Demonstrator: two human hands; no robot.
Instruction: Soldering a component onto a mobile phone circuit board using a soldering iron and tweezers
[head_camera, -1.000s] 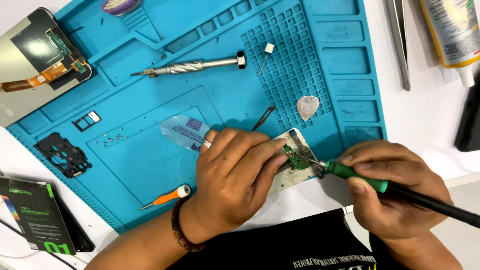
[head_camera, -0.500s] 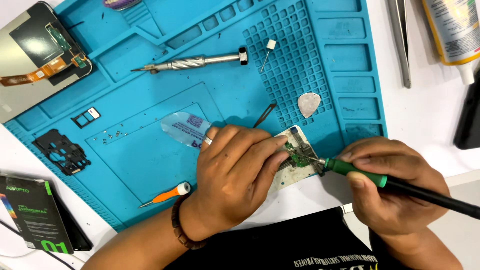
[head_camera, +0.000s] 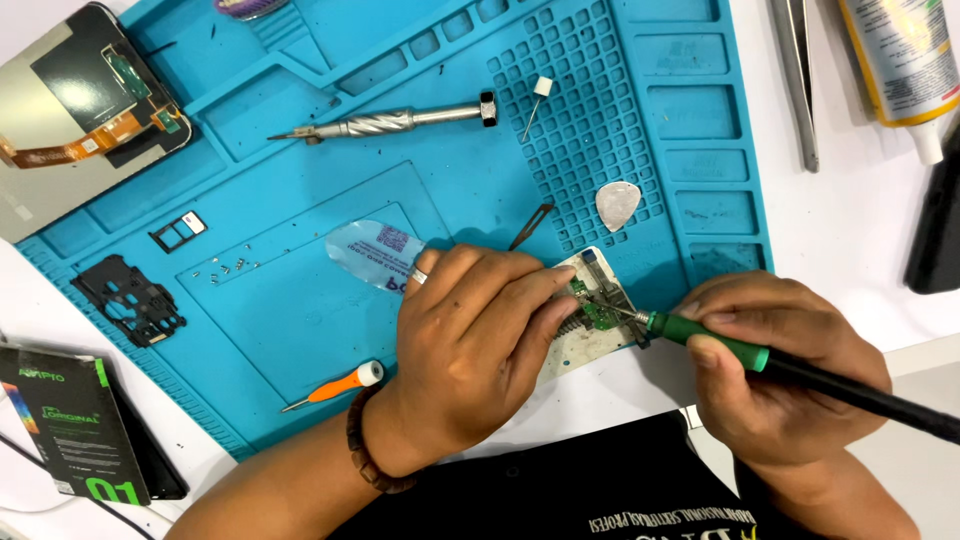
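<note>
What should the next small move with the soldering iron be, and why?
Probably keep the soldering iron tip steady on the small green circuit board, since the right hand has the tip touching it and the left hand is pinning the board on the blue mat.

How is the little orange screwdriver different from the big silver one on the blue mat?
The orange screwdriver is shorter and thinner, with a bright orange handle and white end cap; the silver screwdriver is longer and all metal, with a twisted grip. The orange one lies near the left hand; the silver one lies farther up the blue mat. Both lie flat, unheld, tips pointing left.
</note>
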